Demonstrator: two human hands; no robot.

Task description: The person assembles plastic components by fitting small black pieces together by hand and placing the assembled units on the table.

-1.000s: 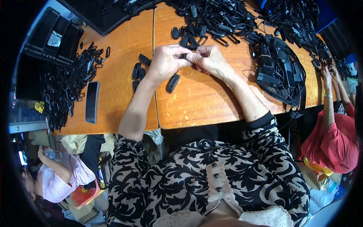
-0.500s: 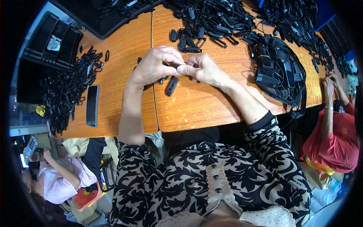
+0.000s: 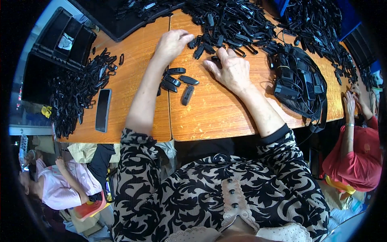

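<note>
On the orange-brown wood-grain table [image 3: 217,117], the right hand [image 3: 233,71] rests palm-down near the close edge of a large heap of small black plastic clip-like parts [image 3: 231,26], its fingers bent over one elongated black plastic piece [image 3: 215,59] that shows between thumb and forefinger, though whether they grip it cannot be told. To the left and slightly farther, the left hand [image 3: 171,45] reaches its fingertips to the heap's left edge, and whether they grasp anything is unclear; nearer, between the forearms, lies a loose cluster of rounded black plastic pieces [image 3: 171,81].
</note>
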